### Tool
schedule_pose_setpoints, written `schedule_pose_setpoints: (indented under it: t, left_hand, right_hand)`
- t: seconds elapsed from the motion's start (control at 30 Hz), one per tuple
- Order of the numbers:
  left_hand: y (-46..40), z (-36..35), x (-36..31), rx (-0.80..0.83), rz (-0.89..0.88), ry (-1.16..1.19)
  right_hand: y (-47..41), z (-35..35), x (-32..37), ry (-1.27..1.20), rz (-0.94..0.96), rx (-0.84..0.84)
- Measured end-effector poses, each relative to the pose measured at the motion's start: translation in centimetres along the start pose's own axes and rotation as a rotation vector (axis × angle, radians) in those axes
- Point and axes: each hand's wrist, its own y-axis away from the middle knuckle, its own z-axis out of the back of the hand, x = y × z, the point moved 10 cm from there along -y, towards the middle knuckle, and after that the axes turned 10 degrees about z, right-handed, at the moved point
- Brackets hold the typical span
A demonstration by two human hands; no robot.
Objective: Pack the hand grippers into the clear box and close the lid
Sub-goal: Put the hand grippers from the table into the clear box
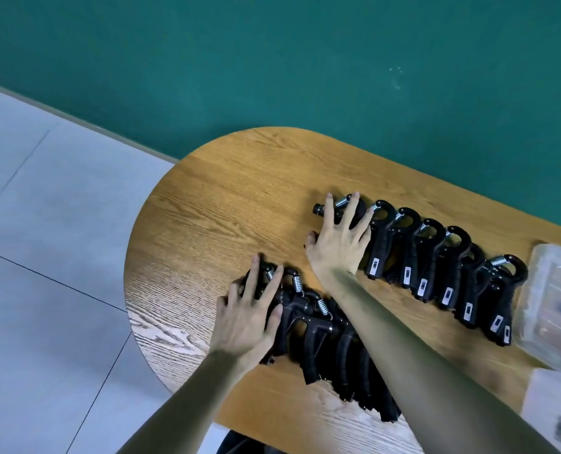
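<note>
Black hand grippers with steel springs lie in two rows on the wooden table (226, 198). The far row (436, 267) runs from the middle toward the right, with several grippers overlapping. My right hand (341, 239) rests flat with spread fingers on the leftmost gripper of that row. The near row (331, 339) lies partly under my right forearm. My left hand (249, 312) lies with fingers apart on the leftmost gripper of the near row. The clear box (551, 306) stands at the right edge of the view, blurred, touching the far row's end.
The table's rounded end points left, over grey floor tiles (43, 257). A green wall (272, 60) runs behind the table. A white paper or card (551, 404) lies at the right edge, near the box.
</note>
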Motion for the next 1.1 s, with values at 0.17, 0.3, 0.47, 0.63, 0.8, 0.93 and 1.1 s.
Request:
schedule_pose_setpoints:
  t: [0.17,0.3,0.47,0.63,0.8,0.93,1.1]
  left_hand:
    - [-0.1,0.0,-0.1,0.007,0.039,-0.095]
    - [0.0,0.4,-0.5,0.03,0.052,-0.138]
    - [0.2,1.7,-0.6,0.034,0.113,-0.167]
    - [0.0,4.6,-1.2,0.0,0.126,-0.182]
    - [0.4,8.2,-2.8,-0.057,0.147,-0.198]
    - [2.1,11.5,-6.2,-0.114,0.142,-0.236]
    - [4.7,14.3,-12.1,-0.187,0.059,-0.208]
  right_hand:
    - [0.1,-0.6,0.5,0.0,-0.011,0.009]
    - [0.4,-0.3,0.7,0.028,-0.007,-0.015]
    - [0.9,0.1,1.0,0.051,0.062,0.012]
    - [2.6,2.7,1.0,0.017,0.146,-0.02]
    - [6.3,7.4,0.1,-0.001,0.141,-0.077]
    - [10.9,12.0,-1.9,-0.014,0.113,-0.116]
    - [16.2,17.4,-5.6,-0.012,0.042,-0.171]
